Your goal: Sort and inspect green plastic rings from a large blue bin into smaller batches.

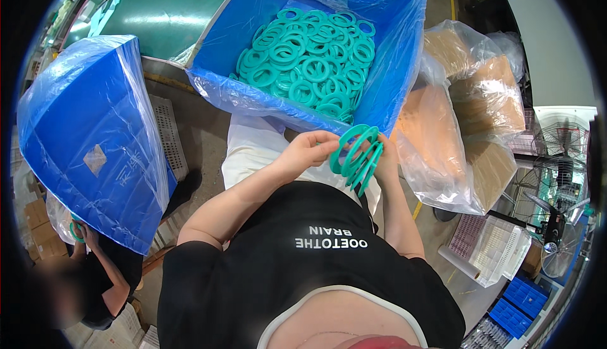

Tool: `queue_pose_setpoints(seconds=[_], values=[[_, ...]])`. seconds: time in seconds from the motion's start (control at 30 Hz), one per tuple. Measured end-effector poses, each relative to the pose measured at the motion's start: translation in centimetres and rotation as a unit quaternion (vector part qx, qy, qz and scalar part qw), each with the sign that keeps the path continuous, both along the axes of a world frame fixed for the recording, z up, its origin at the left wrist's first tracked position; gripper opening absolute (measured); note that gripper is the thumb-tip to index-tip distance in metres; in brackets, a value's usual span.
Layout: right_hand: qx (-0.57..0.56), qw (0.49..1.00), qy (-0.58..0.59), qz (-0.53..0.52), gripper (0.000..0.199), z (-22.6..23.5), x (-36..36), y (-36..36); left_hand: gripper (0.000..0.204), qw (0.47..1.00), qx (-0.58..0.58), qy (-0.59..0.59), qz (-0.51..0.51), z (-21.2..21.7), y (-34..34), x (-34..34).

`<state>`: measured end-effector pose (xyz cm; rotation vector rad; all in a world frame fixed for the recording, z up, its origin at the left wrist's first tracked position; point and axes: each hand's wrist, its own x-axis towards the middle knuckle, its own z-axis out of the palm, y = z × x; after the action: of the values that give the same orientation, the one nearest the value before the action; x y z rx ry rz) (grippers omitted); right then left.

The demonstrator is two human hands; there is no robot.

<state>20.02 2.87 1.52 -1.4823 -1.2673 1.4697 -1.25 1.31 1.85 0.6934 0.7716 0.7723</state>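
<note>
Several flat teal rings (335, 161) hang as a fanned bunch in front of my body, just below the near edge of a blue bin (253, 105). My right hand (387, 159) is closed around the right side of the bunch, its fingers partly hidden by the rings. At the bunch's left edge, thumb and fingers of my left hand (308, 153) pinch the nearest ring. The bin is lined with clear plastic and holds a heap of the same teal rings (297, 64).
Left stands a second plastic-wrapped blue bin (82, 134); beyond it is a green tabletop (164, 14) with tools. Cardboard boxes (427, 134) in clear plastic stand on the right, near a fan (556, 235). At lower left, a co-worker's hand (88, 238) is by a teal ring.
</note>
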Motion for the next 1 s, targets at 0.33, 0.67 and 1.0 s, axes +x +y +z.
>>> queue_pose_setpoints(seconds=[0.33,0.67,1.0], values=[[-0.109,0.993,0.036,-0.032,0.023,-0.2,0.6,-0.5,0.028,0.998,-0.01,-0.055,0.012,0.2,0.1,-1.3],[-0.022,0.972,0.222,-0.078,0.024,-2.1,-2.0,-2.7,0.026,0.98,0.164,0.022,0.111,-2.3,-2.2,2.2],[0.16,0.984,-0.058,-0.054,0.008,-0.8,-3.4,-2.9,0.018,0.995,-0.07,-0.018,0.064,-2.3,-1.2,1.5]])
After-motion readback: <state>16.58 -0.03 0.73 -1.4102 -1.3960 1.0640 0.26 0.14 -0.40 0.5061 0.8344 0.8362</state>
